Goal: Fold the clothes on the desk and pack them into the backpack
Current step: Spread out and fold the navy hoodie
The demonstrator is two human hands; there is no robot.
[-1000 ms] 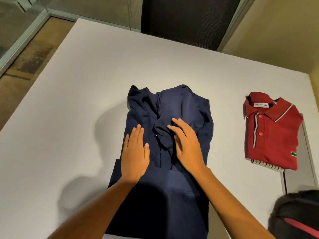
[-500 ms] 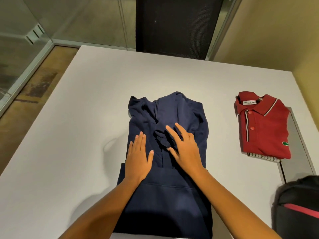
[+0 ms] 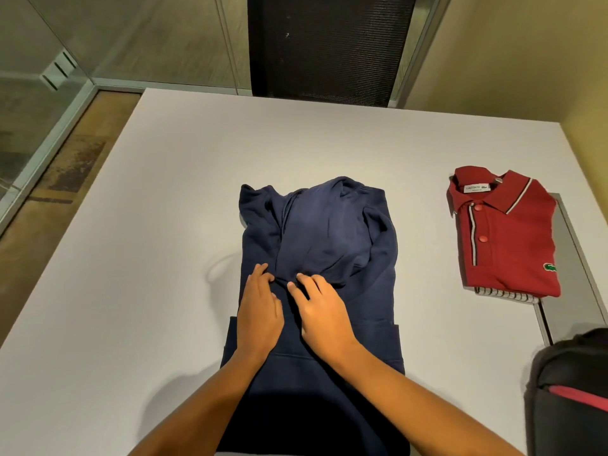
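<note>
Head: two hands point(image 3: 260, 314) point(image 3: 325, 320) pinch one hoodie point(image 3: 329, 225); one polo point(image 3: 513, 245).

Wide open desk point(image 3: 131, 258) to the left of and beyond the navy hoodie point(image 3: 329, 225), a free lane on its right before the folded red polo point(image 3: 513, 245), and the black backpack point(image 3: 572, 390) blocks the near right corner.

At 4 o'clock I see only part of the black backpack point(image 3: 572, 399), cut by the right and bottom edges. The navy hoodie point(image 3: 329, 232) runs off frame at 6 o'clock. At 3 o'clock a striped garment point(image 3: 506, 294) shows one edge under the red polo point(image 3: 513, 245). I cannot tell whether the left hand point(image 3: 260, 311) or the right hand point(image 3: 324, 315) pinches cloth.
</note>
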